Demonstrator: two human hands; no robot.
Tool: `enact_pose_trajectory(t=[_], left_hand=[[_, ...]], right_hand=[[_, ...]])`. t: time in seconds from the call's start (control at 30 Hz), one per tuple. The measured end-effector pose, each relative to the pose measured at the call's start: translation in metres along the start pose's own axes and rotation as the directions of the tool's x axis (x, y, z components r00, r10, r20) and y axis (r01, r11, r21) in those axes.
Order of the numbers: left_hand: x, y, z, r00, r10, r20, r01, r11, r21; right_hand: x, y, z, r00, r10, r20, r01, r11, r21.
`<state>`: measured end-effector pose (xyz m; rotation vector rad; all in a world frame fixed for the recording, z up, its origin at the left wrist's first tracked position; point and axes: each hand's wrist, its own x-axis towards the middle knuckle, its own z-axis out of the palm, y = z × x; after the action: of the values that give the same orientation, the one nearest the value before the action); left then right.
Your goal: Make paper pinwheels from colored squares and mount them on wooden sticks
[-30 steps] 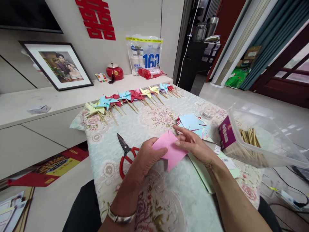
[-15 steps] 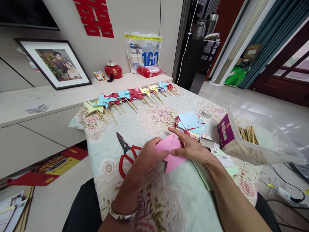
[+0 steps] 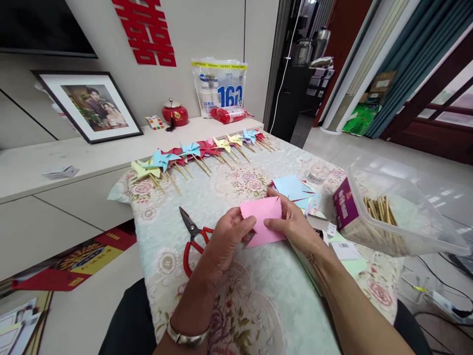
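Between my two hands is a pink paper square (image 3: 263, 213) with slits cut in from its corners. My left hand (image 3: 233, 231) pinches its left edge, thumb on top. On the right side my right hand (image 3: 291, 219) grips it, thumb over the face and the other fingers partly hidden behind. Red-handled scissors (image 3: 194, 231) lie with blades apart on the cloth, left of my left hand. Past my right hand rests a stack of cut coloured paper squares (image 3: 293, 188), a blue one on top.
Finished paper pinwheels (image 3: 190, 149) on sticks line the table's far edge. A clear plastic box (image 3: 414, 217) holding wooden sticks (image 3: 380, 209) stands at the right. Green paper sheets (image 3: 354, 266) lie beneath my right forearm. A round clear container (image 3: 318, 171) sits behind the stack.
The pink paper has turned so its edges run nearly level, and it faces me more. Both hands have shifted their hold along its sides. The camera view has tilted slightly.
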<state>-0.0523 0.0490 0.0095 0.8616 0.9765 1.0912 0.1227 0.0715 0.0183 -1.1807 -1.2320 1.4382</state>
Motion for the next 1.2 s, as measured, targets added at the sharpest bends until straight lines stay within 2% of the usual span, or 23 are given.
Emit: enact_pose_trajectory(t=[0.07,0.17,0.47,0.73,0.87,0.93,1.0,1.07,1.13,1.2], left_hand=[[0.0,-0.001,0.005,1.0,-0.003,0.027,0.005,0.998,-0.067],[0.001,-0.002,0.01,1.0,0.0,0.008,0.001,0.994,-0.106],[0.002,-0.002,0.011,0.994,-0.008,-0.111,0.006,1.0,-0.025],[0.0,0.001,0.012,0.979,0.02,-0.201,-0.005,0.997,0.075],[0.001,0.002,0.01,0.98,0.018,-0.2,-0.008,0.999,0.046],[0.002,0.001,0.006,0.979,0.025,-0.203,-0.023,1.0,0.012],[0.003,-0.002,0.001,0.975,0.048,-0.215,-0.051,0.999,-0.011],[0.005,-0.004,-0.003,0.971,0.061,-0.231,-0.07,0.997,-0.03],[0.005,-0.005,-0.006,0.971,0.046,-0.235,-0.063,0.996,-0.066],[0.005,-0.003,-0.007,0.968,0.022,-0.249,-0.05,0.993,-0.109]], right_hand=[[0.001,0.001,0.004,0.998,-0.041,-0.048,0.043,0.998,0.036],[0.002,0.005,0.01,0.995,-0.07,-0.073,0.075,0.995,0.072],[0.0,0.01,0.017,0.989,-0.102,-0.105,0.105,0.994,0.027],[-0.001,0.012,0.019,0.993,-0.07,-0.091,0.07,0.998,-0.008],[0.0,0.009,0.017,0.996,-0.063,-0.061,0.068,0.995,0.068],[0.002,0.008,0.013,0.986,-0.121,-0.112,0.133,0.985,0.107],[0.003,0.007,0.006,0.951,-0.219,-0.217,0.244,0.966,0.091],[0.003,0.006,0.0,0.911,-0.313,-0.267,0.335,0.941,0.039],[0.0,0.003,-0.003,0.893,-0.385,-0.234,0.391,0.92,-0.024],[-0.003,-0.001,-0.004,0.89,-0.438,-0.13,0.427,0.898,-0.105]])
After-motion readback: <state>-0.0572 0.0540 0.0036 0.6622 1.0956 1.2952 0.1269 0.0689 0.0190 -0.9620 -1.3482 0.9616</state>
